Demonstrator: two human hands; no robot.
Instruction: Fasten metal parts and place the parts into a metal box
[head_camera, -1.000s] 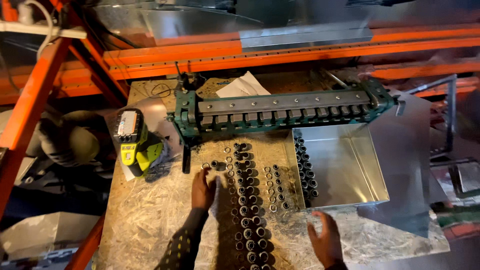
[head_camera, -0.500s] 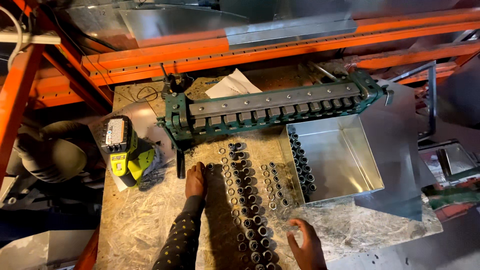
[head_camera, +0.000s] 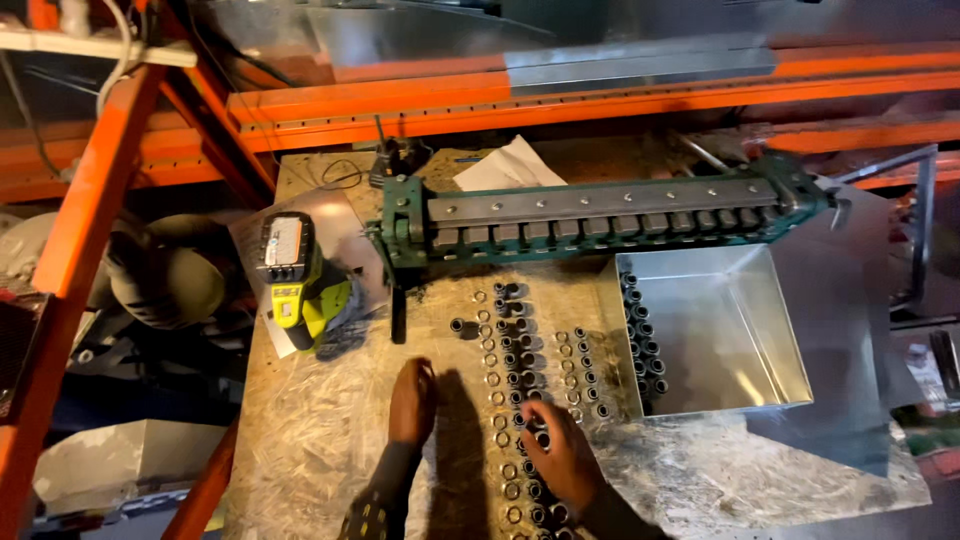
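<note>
An orange steel rack (head_camera: 600, 95) runs across the top and down the left side, hemming in a chipboard counter (head_camera: 330, 440) whose left edge drops off beside a slanted orange post. Along the far side of the counter sits a long green bending machine (head_camera: 600, 215), spanning nearly from the left third to the right edge, with a black handle hanging down at its left end. Just in front of it on the right lies a shiny sheet-metal tray (head_camera: 730, 330), open-topped, with a row of small dark sleeves standing along its inner left wall; a flat metal sheet (head_camera: 850, 400) spreads under and past it to the counter's right edge. On the left a yellow-green cordless drill (head_camera: 300, 285) lies on a grey sheet near the edge. The bare chipboard between the drill and the middle gives the widest free room. Down the middle run several columns of small metal rings and sleeves (head_camera: 510, 350), close together, reaching to the near edge. The left hand (head_camera: 412, 400) rests flat on bare board just left of them, fingers together and holding nothing. The right hand (head_camera: 562, 455) lies over the columns, fingers curled down onto the pieces; whether it grips one cannot be told.
</note>
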